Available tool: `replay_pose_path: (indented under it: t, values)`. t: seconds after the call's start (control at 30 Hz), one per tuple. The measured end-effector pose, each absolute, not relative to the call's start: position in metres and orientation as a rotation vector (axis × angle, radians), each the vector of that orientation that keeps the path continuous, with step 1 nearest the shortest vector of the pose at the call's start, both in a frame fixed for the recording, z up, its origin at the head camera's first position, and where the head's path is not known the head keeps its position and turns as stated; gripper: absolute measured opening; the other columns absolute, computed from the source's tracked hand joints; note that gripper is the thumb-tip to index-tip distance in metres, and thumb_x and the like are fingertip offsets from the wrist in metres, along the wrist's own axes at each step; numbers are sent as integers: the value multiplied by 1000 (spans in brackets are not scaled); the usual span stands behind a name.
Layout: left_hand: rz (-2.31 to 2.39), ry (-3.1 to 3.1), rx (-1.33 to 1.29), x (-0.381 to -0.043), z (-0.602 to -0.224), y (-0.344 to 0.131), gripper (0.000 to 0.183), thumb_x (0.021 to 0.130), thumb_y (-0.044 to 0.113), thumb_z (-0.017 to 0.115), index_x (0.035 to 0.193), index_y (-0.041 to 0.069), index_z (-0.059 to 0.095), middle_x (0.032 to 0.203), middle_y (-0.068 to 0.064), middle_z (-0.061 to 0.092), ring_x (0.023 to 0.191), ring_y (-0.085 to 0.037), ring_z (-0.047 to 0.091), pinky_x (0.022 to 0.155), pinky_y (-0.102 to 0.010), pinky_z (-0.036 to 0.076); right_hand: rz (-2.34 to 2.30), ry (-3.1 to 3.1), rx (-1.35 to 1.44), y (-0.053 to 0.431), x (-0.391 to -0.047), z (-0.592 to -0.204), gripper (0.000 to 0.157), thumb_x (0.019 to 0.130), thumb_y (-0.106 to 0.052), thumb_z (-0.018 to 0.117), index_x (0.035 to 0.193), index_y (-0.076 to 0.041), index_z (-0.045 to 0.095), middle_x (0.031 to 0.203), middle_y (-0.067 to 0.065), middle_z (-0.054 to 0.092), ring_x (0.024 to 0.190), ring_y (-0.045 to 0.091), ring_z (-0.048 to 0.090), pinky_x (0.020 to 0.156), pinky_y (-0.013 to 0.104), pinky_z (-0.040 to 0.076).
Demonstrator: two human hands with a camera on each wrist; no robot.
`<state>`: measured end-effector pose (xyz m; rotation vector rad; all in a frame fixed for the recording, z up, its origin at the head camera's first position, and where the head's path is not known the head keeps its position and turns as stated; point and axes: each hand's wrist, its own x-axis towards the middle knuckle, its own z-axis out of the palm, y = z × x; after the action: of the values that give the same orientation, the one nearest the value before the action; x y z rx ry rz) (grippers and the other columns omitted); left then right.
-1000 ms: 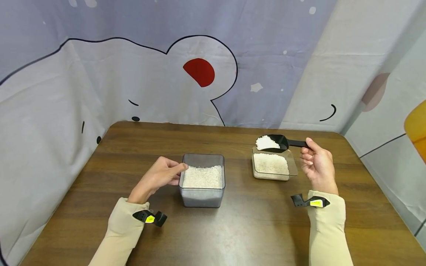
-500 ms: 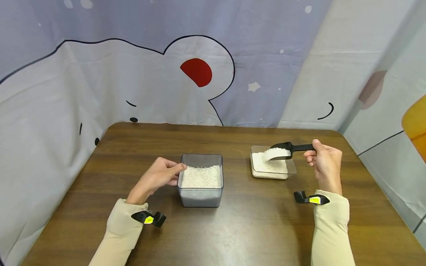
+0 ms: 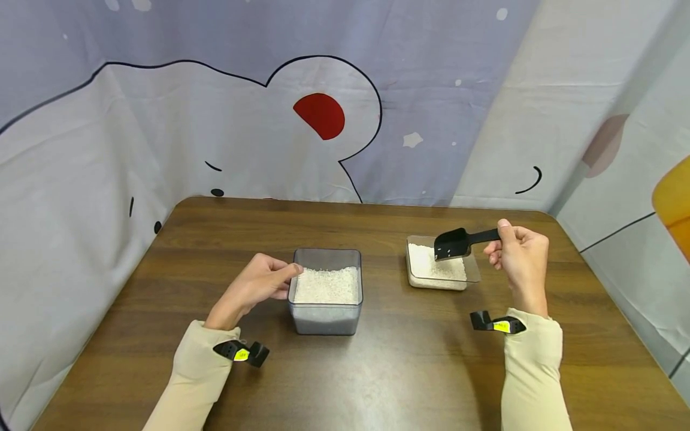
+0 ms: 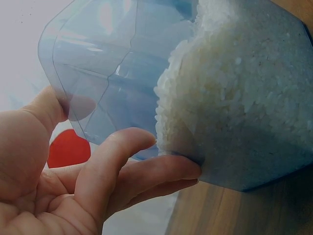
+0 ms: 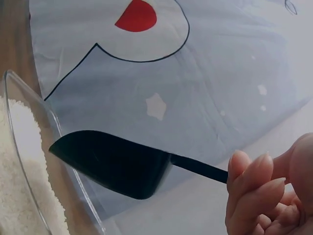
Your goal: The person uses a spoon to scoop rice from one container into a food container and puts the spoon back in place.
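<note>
A grey translucent square container [image 3: 326, 320] stands on the table, partly filled with white rice [image 4: 249, 88]. My left hand [image 3: 256, 285] pinches its left side, thumb over the rim and fingers against the outer wall. To the right is a low clear container [image 3: 471, 274], also with rice [image 5: 19, 161] in it. Over this one, my right hand [image 3: 523, 260] holds a black scoop [image 3: 451, 244] by the end of its handle. The scoop is tilted, and only a few grains cling to it in the head view.
The brown wooden table [image 3: 366, 377] extends around both containers. A printed cloth [image 3: 242, 131] hangs behind its far edge, with more cloth at the right side. Each wrist wears a black camera mount [image 3: 242, 353] over a cream sleeve.
The scoop went from a level heap of rice to tipping it into the clear container, and now holds only a few grains. My left hand stays on the grey container.
</note>
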<state>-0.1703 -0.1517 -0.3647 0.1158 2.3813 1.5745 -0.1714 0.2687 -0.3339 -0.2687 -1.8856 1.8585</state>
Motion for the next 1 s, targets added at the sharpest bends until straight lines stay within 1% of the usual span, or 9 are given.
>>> replay_pose_path:
  t: [0.1, 0.23, 0.33, 0.5, 0.7, 0.87, 1.0]
  values:
    - [1570, 2386, 122, -171, -364, -152, 35, 87, 26, 60, 103, -4, 67, 105, -16, 64, 83, -21, 63, 71, -31, 56, 1866, -1849, -275, 266, -171, -332, 31, 90, -21, 57, 76, 7, 56, 44, 5, 56, 30, 11, 46, 26, 19, 35]
    - [1574, 2383, 123, -171, -365, -152, 35, 87, 26, 60, 103, -4, 67, 105, -16, 64, 84, -21, 64, 71, -31, 56, 1945, -1762, -253, 259, -170, -329, 30, 90, -19, 58, 73, 6, 57, 44, 5, 56, 30, 11, 45, 26, 19, 34]
    - [1577, 2380, 118, -170, -366, -152, 35, 87, 26, 60, 103, -4, 67, 105, -16, 64, 83, -21, 64, 71, -31, 56, 2078, -1661, -187, 249, -169, -326, 29, 90, -15, 58, 69, 5, 57, 44, 6, 56, 30, 11, 45, 26, 18, 33]
    - [1573, 2389, 128, -170, -366, -152, 35, 87, 27, 60, 103, -4, 67, 105, -16, 63, 84, -22, 64, 71, -32, 56, 2335, -1562, -65, 228, -167, -325, 27, 91, -12, 56, 69, 4, 56, 45, 7, 56, 32, 9, 45, 28, 15, 32]
    - [1552, 2407, 123, -170, -365, -152, 35, 87, 28, 60, 103, -3, 68, 106, -16, 63, 85, -22, 63, 70, -31, 56, 2494, -1617, -10, 197, -164, -326, 24, 92, -16, 55, 75, 1, 55, 46, 4, 56, 34, 7, 45, 30, 14, 32]
    - [1546, 2411, 122, -170, -365, -152, 35, 87, 28, 60, 103, -3, 67, 105, -15, 63, 85, -22, 63, 70, -30, 56, 2522, -1681, 43, 166, -158, -328, 27, 92, -19, 55, 71, -2, 56, 46, 2, 55, 34, 7, 42, 30, 14, 31]
    - [1540, 2413, 125, -171, -365, -152, 36, 87, 28, 60, 104, -3, 67, 105, -16, 63, 86, -22, 63, 70, -30, 56, 2413, -1800, 161, 143, -151, -332, 33, 93, -23, 54, 72, 2, 54, 48, 4, 56, 35, 8, 43, 30, 16, 31]
